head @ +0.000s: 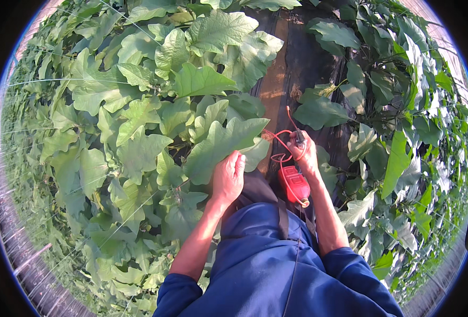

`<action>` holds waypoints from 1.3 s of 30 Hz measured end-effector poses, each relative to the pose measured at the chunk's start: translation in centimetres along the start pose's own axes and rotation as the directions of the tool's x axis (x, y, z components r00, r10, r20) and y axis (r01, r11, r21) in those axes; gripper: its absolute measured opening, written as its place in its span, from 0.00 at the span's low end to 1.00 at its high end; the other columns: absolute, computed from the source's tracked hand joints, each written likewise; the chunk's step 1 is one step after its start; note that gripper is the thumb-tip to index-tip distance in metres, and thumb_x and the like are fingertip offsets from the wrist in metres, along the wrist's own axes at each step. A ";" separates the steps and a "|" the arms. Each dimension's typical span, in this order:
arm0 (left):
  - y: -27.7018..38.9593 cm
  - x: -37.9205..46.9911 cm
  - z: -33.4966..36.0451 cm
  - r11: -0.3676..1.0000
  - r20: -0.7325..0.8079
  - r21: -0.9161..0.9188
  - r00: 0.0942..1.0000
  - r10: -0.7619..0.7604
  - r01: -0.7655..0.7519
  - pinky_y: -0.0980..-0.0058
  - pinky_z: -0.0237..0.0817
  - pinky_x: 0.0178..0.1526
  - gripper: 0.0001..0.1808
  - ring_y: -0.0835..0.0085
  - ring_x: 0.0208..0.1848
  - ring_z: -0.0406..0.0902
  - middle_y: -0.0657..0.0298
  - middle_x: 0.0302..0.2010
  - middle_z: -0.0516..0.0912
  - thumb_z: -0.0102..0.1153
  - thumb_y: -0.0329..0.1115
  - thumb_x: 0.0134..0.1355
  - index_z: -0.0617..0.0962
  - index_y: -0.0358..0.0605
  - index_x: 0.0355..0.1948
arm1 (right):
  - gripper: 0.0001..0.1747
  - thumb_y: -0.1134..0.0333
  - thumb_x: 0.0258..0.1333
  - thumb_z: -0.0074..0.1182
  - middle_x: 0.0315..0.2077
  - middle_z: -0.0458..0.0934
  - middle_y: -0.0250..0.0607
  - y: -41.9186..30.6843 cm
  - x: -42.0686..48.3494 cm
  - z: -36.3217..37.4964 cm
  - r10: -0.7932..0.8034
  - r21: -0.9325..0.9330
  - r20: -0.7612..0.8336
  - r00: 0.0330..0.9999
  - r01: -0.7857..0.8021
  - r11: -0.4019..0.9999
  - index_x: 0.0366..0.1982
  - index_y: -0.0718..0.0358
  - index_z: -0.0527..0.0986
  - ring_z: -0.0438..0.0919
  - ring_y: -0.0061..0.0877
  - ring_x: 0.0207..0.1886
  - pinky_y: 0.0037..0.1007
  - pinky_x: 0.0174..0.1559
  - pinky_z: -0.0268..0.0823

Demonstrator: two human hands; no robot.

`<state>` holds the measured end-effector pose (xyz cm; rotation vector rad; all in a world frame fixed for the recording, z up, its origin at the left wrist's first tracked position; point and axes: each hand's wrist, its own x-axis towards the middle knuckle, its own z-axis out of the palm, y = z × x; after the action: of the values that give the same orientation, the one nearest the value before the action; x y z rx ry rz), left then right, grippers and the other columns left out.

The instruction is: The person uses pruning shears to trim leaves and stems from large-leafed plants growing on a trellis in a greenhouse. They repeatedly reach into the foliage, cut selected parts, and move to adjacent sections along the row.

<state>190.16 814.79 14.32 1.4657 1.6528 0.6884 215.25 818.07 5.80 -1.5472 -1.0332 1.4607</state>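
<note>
My left hand [228,178] pinches the lower edge of a broad, lobed leaf [220,146], which looks like an eggplant leaf. The fingertips behind it are partly hidden. My right hand [306,155] is closed around a small black-and-metal handle [300,137] with a thin red tip [290,115] pointing away from me. Red tubing [275,136] loops beside that hand and runs down to a red plastic bottle [292,180]. The bottle hangs in front of my waist, just below the right hand, its capped end towards me.
Dense leafy plants [135,115] fill the left side, and another row [388,158] stands close on the right. Between them runs a narrow path [275,75] with dark plastic sheeting [303,59]. Thin support strings [75,80] cross the left foliage.
</note>
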 end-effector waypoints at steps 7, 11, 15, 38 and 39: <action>1.0 4.4 -2.1 0.996 -0.042 0.087 0.999 -0.014 0.018 0.63 0.57 0.28 0.23 0.60 0.21 0.59 0.51 0.19 0.64 0.60 0.39 0.72 0.69 0.35 0.24 | 0.13 0.71 0.58 0.63 0.27 0.71 0.25 -3.8 5.5 -0.2 -0.054 0.046 -0.008 0.999 0.054 0.997 0.44 0.62 0.74 0.67 0.12 0.24 0.22 0.25 0.60; 1.6 6.2 -2.2 0.988 -0.092 -0.043 0.984 -0.154 0.151 0.67 0.53 0.26 0.23 0.72 0.22 0.54 0.60 0.19 0.57 0.69 0.30 0.63 0.65 0.38 0.22 | 0.12 0.70 0.58 0.63 0.27 0.71 0.25 -4.9 8.5 -0.5 -0.086 0.048 -0.003 0.996 0.086 0.995 0.43 0.63 0.75 0.67 0.12 0.25 0.21 0.26 0.60; 1.9 8.7 -2.0 0.996 -0.226 -0.013 0.970 -0.087 0.086 0.69 0.52 0.25 0.25 0.77 0.23 0.53 0.65 0.17 0.56 0.68 0.24 0.60 0.60 0.42 0.21 | 0.13 0.74 0.56 0.64 0.30 0.73 0.24 -5.6 11.4 -1.0 -0.004 0.101 0.012 1.000 0.003 0.995 0.44 0.63 0.76 0.70 0.12 0.31 0.20 0.36 0.65; -7.2 28.5 -11.1 0.801 -0.551 -0.429 0.582 -0.599 0.418 0.77 0.60 0.26 0.37 0.81 0.23 0.69 0.68 0.26 0.75 0.64 0.23 0.65 0.64 0.44 0.73 | 0.15 0.70 0.55 0.64 0.31 0.72 0.25 -15.8 27.7 -13.0 -0.018 -0.089 0.161 0.987 0.032 0.996 0.44 0.63 0.76 0.69 0.14 0.34 0.23 0.40 0.65; -8.7 29.2 -11.9 0.810 -0.553 -0.420 0.592 -0.586 0.410 0.77 0.61 0.26 0.39 0.80 0.23 0.69 0.67 0.26 0.76 0.65 0.24 0.65 0.62 0.44 0.74 | 0.15 0.70 0.54 0.64 0.32 0.73 0.27 -16.1 27.8 -13.2 0.017 -0.110 0.144 0.989 -0.001 0.994 0.45 0.63 0.76 0.71 0.16 0.36 0.25 0.42 0.67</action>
<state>175.31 843.11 7.28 0.4883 2.2835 1.1125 228.07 849.94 10.66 -1.5412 -1.2115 1.5641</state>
